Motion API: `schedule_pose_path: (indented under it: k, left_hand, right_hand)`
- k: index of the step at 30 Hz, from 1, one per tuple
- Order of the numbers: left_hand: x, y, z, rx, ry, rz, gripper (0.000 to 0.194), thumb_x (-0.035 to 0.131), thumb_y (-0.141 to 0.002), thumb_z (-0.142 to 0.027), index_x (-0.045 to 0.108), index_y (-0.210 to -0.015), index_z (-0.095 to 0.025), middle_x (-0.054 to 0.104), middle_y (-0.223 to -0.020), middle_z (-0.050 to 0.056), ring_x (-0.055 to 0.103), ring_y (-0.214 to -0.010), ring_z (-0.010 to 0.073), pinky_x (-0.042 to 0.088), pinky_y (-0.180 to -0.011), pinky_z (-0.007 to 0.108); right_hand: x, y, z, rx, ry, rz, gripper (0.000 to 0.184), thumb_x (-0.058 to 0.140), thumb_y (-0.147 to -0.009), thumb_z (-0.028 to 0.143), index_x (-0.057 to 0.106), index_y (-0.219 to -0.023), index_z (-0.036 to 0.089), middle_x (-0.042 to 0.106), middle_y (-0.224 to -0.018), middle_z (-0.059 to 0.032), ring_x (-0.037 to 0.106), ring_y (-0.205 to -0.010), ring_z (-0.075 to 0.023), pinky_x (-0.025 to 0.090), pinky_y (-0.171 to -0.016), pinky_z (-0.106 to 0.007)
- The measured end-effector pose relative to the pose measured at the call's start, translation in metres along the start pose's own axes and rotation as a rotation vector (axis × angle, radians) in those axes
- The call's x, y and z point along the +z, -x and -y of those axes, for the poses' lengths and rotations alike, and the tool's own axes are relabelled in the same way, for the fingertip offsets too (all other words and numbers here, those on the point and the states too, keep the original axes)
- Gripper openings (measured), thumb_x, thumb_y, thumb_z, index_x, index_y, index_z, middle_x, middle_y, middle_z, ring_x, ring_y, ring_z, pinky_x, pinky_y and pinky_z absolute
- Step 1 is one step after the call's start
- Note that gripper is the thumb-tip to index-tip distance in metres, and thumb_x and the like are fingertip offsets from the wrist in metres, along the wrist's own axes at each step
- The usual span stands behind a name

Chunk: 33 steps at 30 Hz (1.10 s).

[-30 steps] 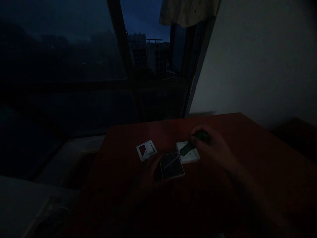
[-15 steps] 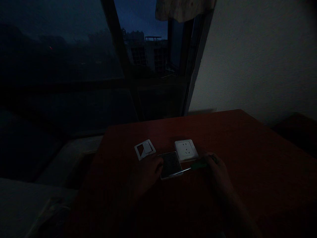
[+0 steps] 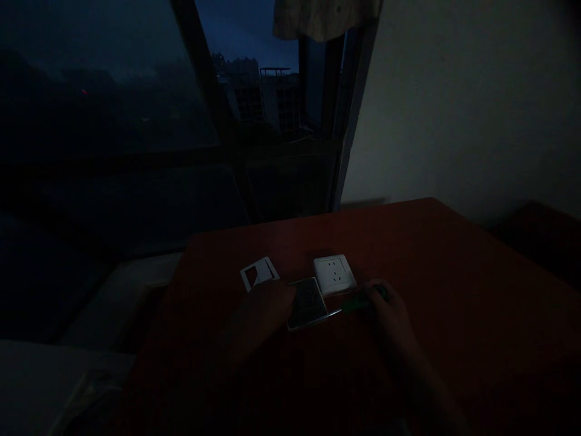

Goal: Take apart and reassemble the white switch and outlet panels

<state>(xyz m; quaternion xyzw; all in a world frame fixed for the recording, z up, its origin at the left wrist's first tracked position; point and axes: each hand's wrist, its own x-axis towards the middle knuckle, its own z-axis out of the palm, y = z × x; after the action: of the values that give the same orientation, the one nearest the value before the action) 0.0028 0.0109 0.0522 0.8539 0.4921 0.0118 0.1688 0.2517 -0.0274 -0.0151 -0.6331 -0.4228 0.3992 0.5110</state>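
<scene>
My left hand point(image 3: 271, 304) is closed on the left edge of a square wall plate point(image 3: 309, 303), which has a white rim and a dark inner face turned up. In my right hand point(image 3: 389, 309) is a screwdriver point(image 3: 354, 301) with a green handle. Its metal shaft points left, and the tip is at the plate's lower right edge; whether it touches is too dark to tell. Behind the plate lies a white wall socket point(image 3: 334, 275), face up with several slots. A white cover frame point(image 3: 259, 271) with an opening lies beyond my left hand, which partly hides it.
All of this rests on a reddish-brown table point(image 3: 408, 242). Beyond its far side stands a dark window point(image 3: 158, 121) with buildings outside. A pale wall point(image 3: 454, 109) rises at the right, and a short curtain point(image 3: 327, 18) hangs at the top. The room is very dim.
The view has shifted slightly, so things sit further left. My left hand has moved over more of the cover frame. The screwdriver's tip has drawn back from across the plate to its right edge.
</scene>
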Motion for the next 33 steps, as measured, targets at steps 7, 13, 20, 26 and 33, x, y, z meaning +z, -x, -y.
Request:
schedule_pose_path:
  k: [7,13,20,26,33]
  left_hand:
    - [-0.005,-0.002,0.001,0.043,-0.069,0.067,0.006,0.055,-0.076,-0.016,0.057,-0.072,-0.02,0.063,-0.071,0.0,0.058,-0.06,0.0143,0.033,-0.051,0.022]
    - [-0.006,0.006,0.006,0.041,0.01,0.02,0.01,0.05,-0.078,-0.012,0.053,-0.073,-0.02,0.062,-0.075,0.0,0.056,-0.065,0.0136,0.032,-0.055,0.022]
    - [-0.008,0.02,0.01,-0.056,0.142,-0.04,0.009,0.051,-0.077,-0.011,0.052,-0.075,-0.02,0.06,-0.075,-0.002,0.056,-0.07,0.0134,0.034,-0.06,0.022]
    - [-0.006,0.02,0.009,-0.034,0.101,-0.044,0.01,0.051,-0.076,-0.01,0.053,-0.076,-0.02,0.06,-0.076,-0.002,0.055,-0.07,0.0142,0.034,-0.06,0.023]
    - [-0.004,0.019,0.014,0.012,0.097,0.006,0.012,0.048,-0.084,-0.013,0.058,-0.082,-0.019,0.063,-0.085,0.001,0.058,-0.078,0.0156,0.039,-0.066,0.024]
  right_hand:
    - [0.001,-0.001,0.0,0.015,0.017,-0.004,0.029,0.059,-0.077,0.05,0.058,-0.079,0.021,0.061,-0.075,-0.0021,0.058,-0.072,-0.021,0.045,-0.065,-0.028]
    - [0.001,-0.004,-0.011,0.06,-0.031,0.005,0.028,0.061,-0.076,0.05,0.059,-0.08,0.022,0.059,-0.074,-0.0003,0.055,-0.071,-0.0192,0.042,-0.063,-0.027]
    - [0.0,-0.006,-0.021,0.042,-0.066,0.011,0.027,0.063,-0.076,0.049,0.06,-0.082,0.022,0.059,-0.075,0.0,0.054,-0.071,-0.0188,0.042,-0.063,-0.027]
    - [0.0,-0.006,-0.02,0.032,-0.064,0.017,0.026,0.062,-0.077,0.048,0.06,-0.082,0.022,0.062,-0.077,-0.0009,0.056,-0.074,-0.0197,0.042,-0.066,-0.028]
    - [0.0,-0.005,-0.016,0.044,-0.041,0.0,0.028,0.064,-0.074,0.049,0.06,-0.081,0.022,0.061,-0.074,-0.0002,0.055,-0.07,-0.0191,0.041,-0.063,-0.027]
